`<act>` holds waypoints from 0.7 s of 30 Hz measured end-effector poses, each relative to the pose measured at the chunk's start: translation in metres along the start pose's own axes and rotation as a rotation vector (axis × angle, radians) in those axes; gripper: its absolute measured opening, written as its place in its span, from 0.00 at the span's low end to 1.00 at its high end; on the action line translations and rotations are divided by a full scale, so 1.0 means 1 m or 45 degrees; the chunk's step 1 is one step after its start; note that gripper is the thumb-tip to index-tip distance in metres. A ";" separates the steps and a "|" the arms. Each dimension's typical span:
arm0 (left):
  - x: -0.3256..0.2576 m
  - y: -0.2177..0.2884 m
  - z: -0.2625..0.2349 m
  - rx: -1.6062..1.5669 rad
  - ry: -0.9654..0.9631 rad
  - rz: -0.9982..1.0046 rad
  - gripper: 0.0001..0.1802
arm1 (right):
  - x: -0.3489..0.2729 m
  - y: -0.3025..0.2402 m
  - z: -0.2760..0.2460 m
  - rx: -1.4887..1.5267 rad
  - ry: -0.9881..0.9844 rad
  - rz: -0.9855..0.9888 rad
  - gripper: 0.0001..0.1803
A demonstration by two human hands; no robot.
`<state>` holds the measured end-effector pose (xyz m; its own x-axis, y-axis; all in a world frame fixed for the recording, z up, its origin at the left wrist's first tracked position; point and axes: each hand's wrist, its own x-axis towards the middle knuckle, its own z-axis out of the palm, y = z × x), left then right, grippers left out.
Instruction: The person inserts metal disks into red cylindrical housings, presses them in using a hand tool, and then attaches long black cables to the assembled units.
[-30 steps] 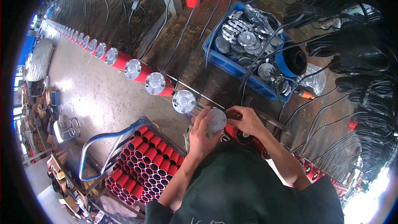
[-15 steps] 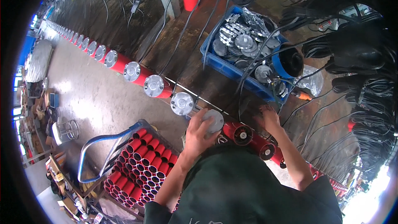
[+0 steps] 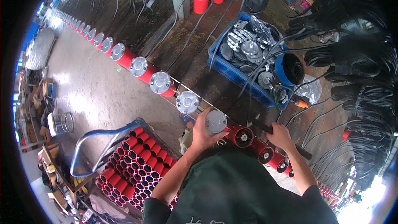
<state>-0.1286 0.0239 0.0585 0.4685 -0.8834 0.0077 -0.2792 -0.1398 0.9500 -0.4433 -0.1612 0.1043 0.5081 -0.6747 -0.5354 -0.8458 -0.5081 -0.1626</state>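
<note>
My left hand [image 3: 202, 134] curls around the near left side of a grey round metal cap [image 3: 216, 122], which sits in the row of red cylinders. In my right hand [image 3: 282, 137] is a dark bar-shaped tool [image 3: 303, 152], held across the row; its far end is blurred, so I cannot make out its kind. Just right of the cap, an uncapped red cylinder [image 3: 242, 136] shows a dark inside with a pale centre, and several more like it follow. To the left stands another capped cylinder [image 3: 187, 102], with several behind it.
A blue crate [image 3: 230, 74] full of loose metal caps stands beyond the row, with a blue ring-shaped roll [image 3: 289, 69] at its corner. Black cables [image 3: 352, 54] hang at the right and cross the wooden bench. A cart [image 3: 110, 130] loaded with red tubes stands at lower left.
My right hand has come nearer, away from the crate, with the dark tool now visible in it. My left hand's fingers have moved off the cap's top to its side.
</note>
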 end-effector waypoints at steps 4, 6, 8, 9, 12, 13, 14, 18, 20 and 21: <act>0.000 -0.007 0.001 0.087 0.043 0.094 0.57 | -0.052 -0.028 -0.049 0.261 0.023 0.100 0.23; 0.000 -0.012 0.004 0.072 0.073 0.108 0.56 | -0.059 -0.035 -0.053 0.383 0.019 0.151 0.23; 0.001 -0.014 0.007 0.053 0.086 0.133 0.55 | -0.065 -0.046 -0.052 0.454 0.263 0.166 0.22; 0.000 -0.014 0.008 0.058 0.097 0.135 0.54 | -0.061 -0.038 -0.040 0.315 0.320 0.154 0.22; 0.003 -0.015 0.009 0.049 0.114 0.161 0.54 | -0.046 -0.014 -0.023 0.303 0.191 0.286 0.23; 0.004 -0.013 0.008 0.061 0.118 0.169 0.54 | -0.042 0.000 -0.012 0.301 0.204 0.289 0.23; 0.006 -0.012 0.009 0.072 0.116 0.176 0.54 | -0.042 0.019 0.002 0.240 0.204 0.334 0.21; 0.006 -0.018 0.014 0.084 0.175 0.225 0.55 | -0.039 0.044 0.003 -0.016 0.101 0.367 0.19; 0.005 -0.020 0.013 0.049 0.165 0.183 0.54 | -0.039 0.044 -0.005 -0.040 0.136 0.279 0.20; 0.005 -0.020 0.014 0.039 0.161 0.198 0.54 | -0.052 0.046 -0.014 0.202 -0.033 0.363 0.22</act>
<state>-0.1328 0.0161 0.0353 0.5190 -0.8323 0.1947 -0.3807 -0.0211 0.9245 -0.5060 -0.1569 0.1367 0.2449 -0.7627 -0.5985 -0.9692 -0.2096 -0.1294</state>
